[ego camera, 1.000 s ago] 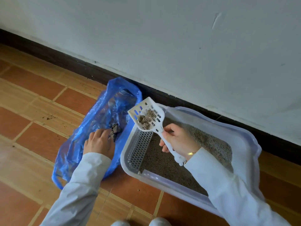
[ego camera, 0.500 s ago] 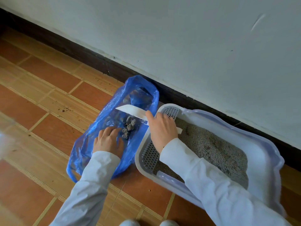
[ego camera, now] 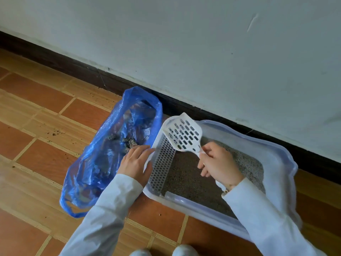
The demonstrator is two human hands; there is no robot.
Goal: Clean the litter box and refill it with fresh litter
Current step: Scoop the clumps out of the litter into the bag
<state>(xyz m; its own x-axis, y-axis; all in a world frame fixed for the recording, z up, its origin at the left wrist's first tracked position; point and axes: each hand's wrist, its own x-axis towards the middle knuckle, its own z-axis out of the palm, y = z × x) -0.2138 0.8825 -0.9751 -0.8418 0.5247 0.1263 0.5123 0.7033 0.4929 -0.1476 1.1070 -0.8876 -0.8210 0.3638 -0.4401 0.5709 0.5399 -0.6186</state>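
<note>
A: We log the right hand (ego camera: 218, 166) gripping the scoop (ego camera: 182, 134) by its handle, slotted head tilted up over the litter box (ego camera: 273, 154) on the floor by the wall.

B: Left hand (ego camera: 135, 161), fingers straight, presses the blue bag (ego camera: 103, 156) edge. We cannot resolve the dark clumps (ego camera: 129, 142); sleeves hide the box's near rim.

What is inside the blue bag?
Dark grey litter clumps lie inside the blue bag, near the left hand. Anything under its folds is hidden.
</note>
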